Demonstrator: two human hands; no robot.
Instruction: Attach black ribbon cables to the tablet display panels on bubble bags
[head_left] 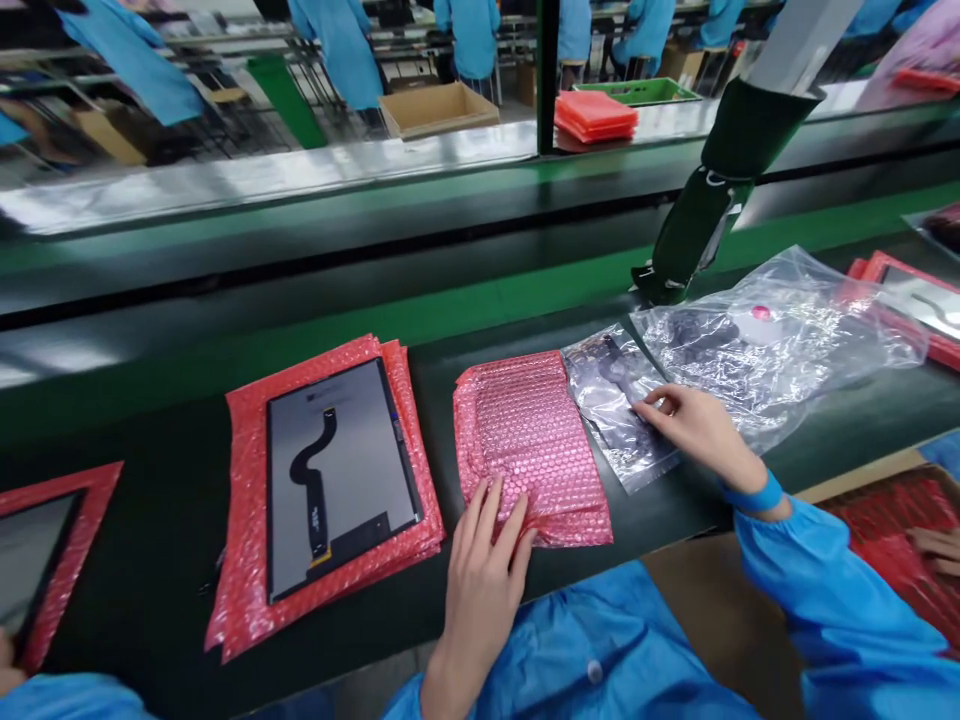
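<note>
Left hand [486, 560]: fingers spread flat, pressing on the near edge of a pink bubble-wrap pouch [531, 445], not gripping it
Right hand [694, 425]: fingers loosely apart, fingertips resting on a small clear plastic bag with a dark part inside [616, 400], nothing clamped
Pink pouch: lying flat on the dark green bench [150, 560], in front of the person, between the panel stack and the small clear bag
Small clear bag: just right of the pouch, touching its right edge
Large crinkled clear plastic bag [780, 335]: beyond the right hand, overlapping the small bag's far corner, a pink dot showing through it
Grey rectangular display panel with a black ribbon cable [337, 470]: face down on a stack of red bubble-wrap sheets [244, 560], left of the pouch, apart from it
Black padded arm on a stand [709, 210]: rising behind the bags
Background: people in blue coats, an open cardboard box [439, 108], a pile of orange trays [595, 115]
</note>
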